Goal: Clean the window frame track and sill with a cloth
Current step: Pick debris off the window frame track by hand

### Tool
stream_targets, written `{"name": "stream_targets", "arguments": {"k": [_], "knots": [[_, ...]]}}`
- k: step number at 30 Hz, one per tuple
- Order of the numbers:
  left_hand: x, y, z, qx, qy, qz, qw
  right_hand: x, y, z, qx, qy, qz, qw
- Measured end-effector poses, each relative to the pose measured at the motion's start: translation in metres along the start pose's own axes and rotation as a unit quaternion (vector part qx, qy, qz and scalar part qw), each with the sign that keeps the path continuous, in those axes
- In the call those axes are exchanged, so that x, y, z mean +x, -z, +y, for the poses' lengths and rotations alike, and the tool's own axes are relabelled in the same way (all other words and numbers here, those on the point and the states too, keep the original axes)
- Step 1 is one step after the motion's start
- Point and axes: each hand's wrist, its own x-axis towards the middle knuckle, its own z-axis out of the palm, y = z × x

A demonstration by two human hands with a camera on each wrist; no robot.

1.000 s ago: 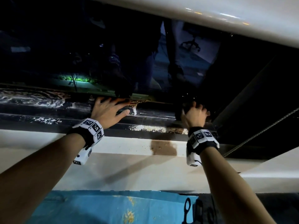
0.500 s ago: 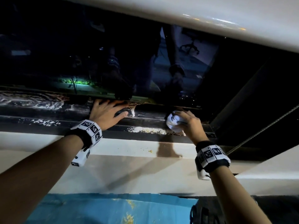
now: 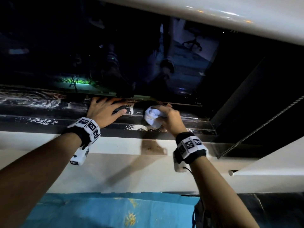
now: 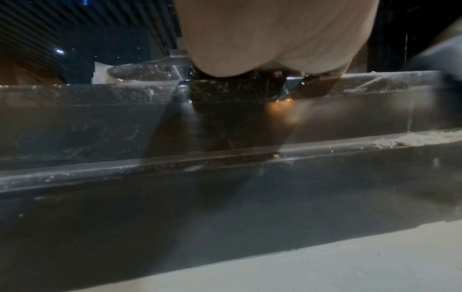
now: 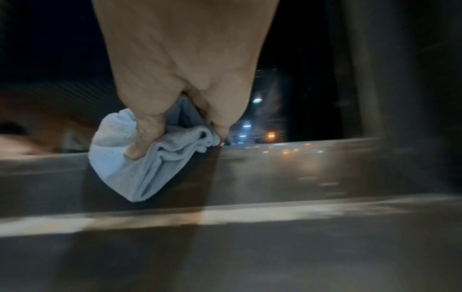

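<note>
The wiping of the track is judged to be the step in hand. A bunched pale cloth [image 3: 152,116] is gripped in the right hand [image 3: 167,118], with the thumb and fingers curled round its folds, and its loose corner is held down against the dark window frame track [image 3: 49,111]. The left hand [image 3: 102,111] is laid flat on the track just beside the cloth, fingers spread and straight, nothing held; it is judged to be used as a brace. White dusty residue [image 3: 41,120] is seen on the rails beyond the left hand, and a patch of grit [image 3: 139,127] lies on the rail just below the cloth. A brown smear [image 3: 150,146] is seen on the white sill [image 3: 49,142], nearer the body than the right wrist. For the next move, firm downward pressure along the groove is called for, and the bracing hand will probably have to be shifted aside so the residue past it can be reached.
</note>
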Motion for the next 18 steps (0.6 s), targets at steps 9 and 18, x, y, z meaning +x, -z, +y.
{"name": "stream_targets", "arguments": {"k": [9, 18], "knots": [[0.001, 0.001, -0.001, 0.000, -0.005, -0.002, 1.000, -0.037, 0.073, 0.065, -0.066, -0.059, 0.057, 0.994], [0.002, 0.000, 0.001, 0.008, -0.002, 0.000, 1.000, -0.060, 0.026, 0.059, -0.096, -0.155, 0.209, 0.961]]}}
